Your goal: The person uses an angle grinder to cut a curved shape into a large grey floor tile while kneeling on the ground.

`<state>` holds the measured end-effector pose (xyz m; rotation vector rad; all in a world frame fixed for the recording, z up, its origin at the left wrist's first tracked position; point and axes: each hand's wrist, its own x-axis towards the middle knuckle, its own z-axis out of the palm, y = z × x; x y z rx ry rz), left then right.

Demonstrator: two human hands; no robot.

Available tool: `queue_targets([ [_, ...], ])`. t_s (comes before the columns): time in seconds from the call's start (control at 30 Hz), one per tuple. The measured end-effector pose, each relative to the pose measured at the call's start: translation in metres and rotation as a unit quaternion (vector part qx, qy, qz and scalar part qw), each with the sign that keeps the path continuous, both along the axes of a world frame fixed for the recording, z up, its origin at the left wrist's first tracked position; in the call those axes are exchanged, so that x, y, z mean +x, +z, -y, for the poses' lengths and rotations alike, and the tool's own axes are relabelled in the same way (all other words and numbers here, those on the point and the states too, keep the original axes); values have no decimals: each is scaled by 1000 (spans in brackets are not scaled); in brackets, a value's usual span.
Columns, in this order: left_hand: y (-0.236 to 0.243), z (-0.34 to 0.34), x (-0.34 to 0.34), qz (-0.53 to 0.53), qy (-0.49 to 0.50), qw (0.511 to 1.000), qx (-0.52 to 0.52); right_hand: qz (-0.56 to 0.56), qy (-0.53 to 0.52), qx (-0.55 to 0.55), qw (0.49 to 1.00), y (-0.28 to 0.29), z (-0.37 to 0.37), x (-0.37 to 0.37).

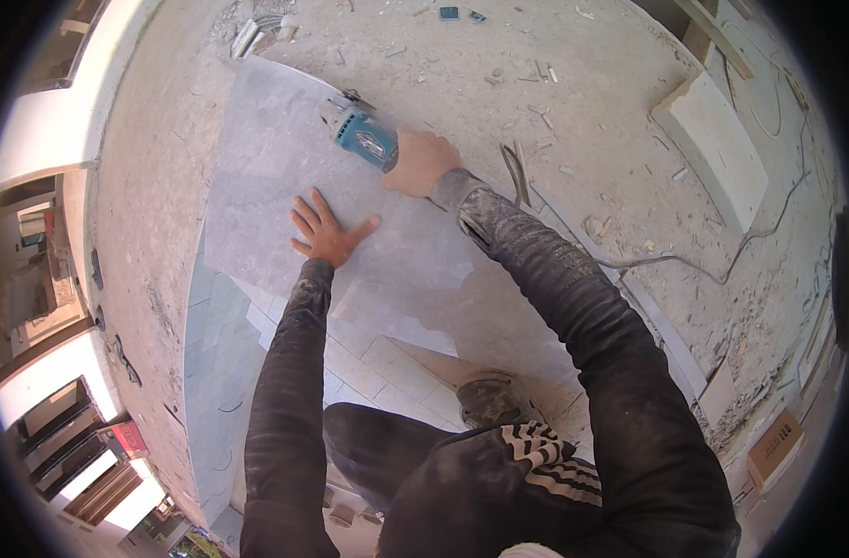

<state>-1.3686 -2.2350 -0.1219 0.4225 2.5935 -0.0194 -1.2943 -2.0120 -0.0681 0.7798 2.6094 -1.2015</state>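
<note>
- We press our left hand (327, 236) palm down on a large grey slab (257, 177), its fingers spread apart and the thumb pointing out to the right.
- Our right hand (424, 163) has its fingers clamped round the body of a teal power tool (361, 139) with a metal head.
- The power tool lies over the far edge of the slab, beyond our left hand and to its right; we cannot tell whether its working end touches the slab.
- The slab lies flat in front of us, with pale tiles (387, 363) showing at its near edge, and our shoe (490, 402) is just beside that edge.
- Past the slab we see a dusty concrete floor (424, 56) strewn with small scraps.
- A dark cable (671, 259) runs across the floor, right of our right sleeve (555, 265).
- Farther right we have a thick white block (717, 149) lying on the floor, and a brown box (774, 449) near the lower right rim.
</note>
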Motion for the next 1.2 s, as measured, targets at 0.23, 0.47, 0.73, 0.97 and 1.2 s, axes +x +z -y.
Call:
queue_targets([
  [0.23,1,0,5,4,3,1000,4,5,7,2,1000,2,-1,5],
  [0.47,2,-1,8,6,3,1000,-5,21,10,-4,1000,3,-2,8],
  [0.73,2,0,11,5,-2,1000,-6,32,13,-9,999,7,-2,15],
  [0.97,5,-2,14,8,-6,1000,-3,43,15,-12,999,11,-3,20],
  [1.2,7,-2,17,13,-5,1000,2,39,11,0,999,9,-1,23],
])
